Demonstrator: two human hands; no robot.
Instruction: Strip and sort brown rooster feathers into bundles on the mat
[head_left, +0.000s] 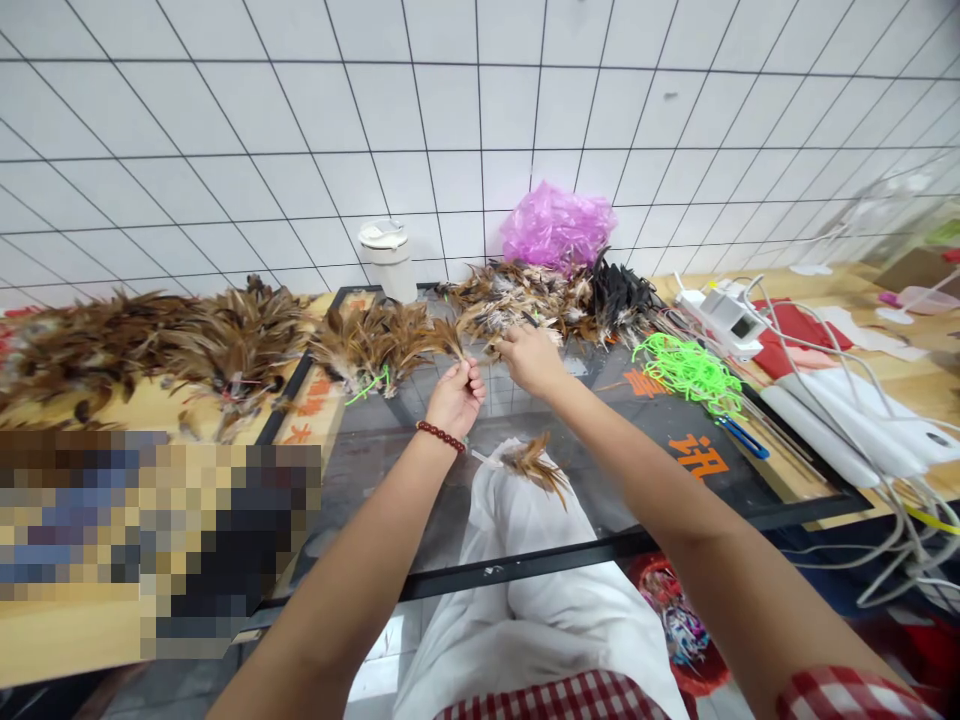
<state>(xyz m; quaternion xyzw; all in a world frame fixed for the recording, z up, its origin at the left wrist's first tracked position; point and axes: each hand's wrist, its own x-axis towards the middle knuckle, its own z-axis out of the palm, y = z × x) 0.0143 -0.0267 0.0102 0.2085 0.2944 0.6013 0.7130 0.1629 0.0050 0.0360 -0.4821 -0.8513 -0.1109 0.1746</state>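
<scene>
My left hand (pixel 456 398), with a bead bracelet at the wrist, is closed around the base of a small bunch of brown feathers (pixel 448 338), tips fanned upward. To its right, my right hand (pixel 534 362) has its fingers pinched at the near edge of a pile of mixed brown, white and black feathers (pixel 517 300). What lies between those fingertips is too small to make out. Left of my hands sits a bundle of brown feathers (pixel 379 345) with a green cord (pixel 369 386) by it. A separate feather tuft (pixel 536 462) with a pale tie lies nearer me on the dark glass panel (pixel 382 470).
More feather bundles (pixel 232 340) spread along the left. A white lidded cup (pixel 388 262) and a pink plastic bag (pixel 559 225) stand by the tiled wall. Rightward are bright green cord (pixel 688 370), a blue-handled tool (pixel 742 437), a white device (pixel 724 320) and tangled cables.
</scene>
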